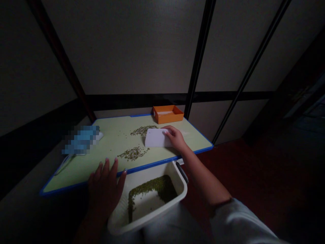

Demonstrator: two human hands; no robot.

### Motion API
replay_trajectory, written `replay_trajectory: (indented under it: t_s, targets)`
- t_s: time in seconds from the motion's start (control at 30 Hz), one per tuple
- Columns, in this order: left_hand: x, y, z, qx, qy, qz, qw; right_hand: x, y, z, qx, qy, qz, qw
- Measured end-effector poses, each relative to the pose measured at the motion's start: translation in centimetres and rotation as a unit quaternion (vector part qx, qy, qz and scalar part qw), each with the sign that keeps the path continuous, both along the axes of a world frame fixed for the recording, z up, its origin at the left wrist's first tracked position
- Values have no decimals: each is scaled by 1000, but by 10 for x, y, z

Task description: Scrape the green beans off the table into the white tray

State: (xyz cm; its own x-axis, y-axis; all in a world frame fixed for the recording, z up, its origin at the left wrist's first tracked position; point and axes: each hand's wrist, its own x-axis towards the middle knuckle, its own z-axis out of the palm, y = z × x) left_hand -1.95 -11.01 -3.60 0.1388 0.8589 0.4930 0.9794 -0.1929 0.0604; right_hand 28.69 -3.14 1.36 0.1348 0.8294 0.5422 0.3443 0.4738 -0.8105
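Card (154, 138) is pinched at its right end by the right hand (175, 137), above the table (115, 127), beside the granules (134, 153). Judged light, stiff, maybe slippery; best gripped along the upper edge, thumb opposed to fingers. Left hand (108, 181) is held with fingers spread by the bin (183, 189); contact can't be told. Card's right end is hidden by fingers, bin's left part by left hand; blue item (82, 139) is pixelated.
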Motion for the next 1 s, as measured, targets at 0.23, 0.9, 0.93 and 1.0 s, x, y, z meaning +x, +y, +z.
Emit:
replay_trajectory:
  t_s: [0.23,0.9,0.93,1.0]
  targets:
    - [1,0,-1,-3,-1,10,1000,-4,23,2,-28,23,78,996]
    - [1,-2,3,-23,-11,0,1000,20,-4,3,-48,18,90,995]
    - [2,-2,4,-25,-15,4,1000,22,-5,3,-48,18,88,995]
    - [4,-3,5,-30,-21,7,999,24,-7,3,-50,17,83,995]
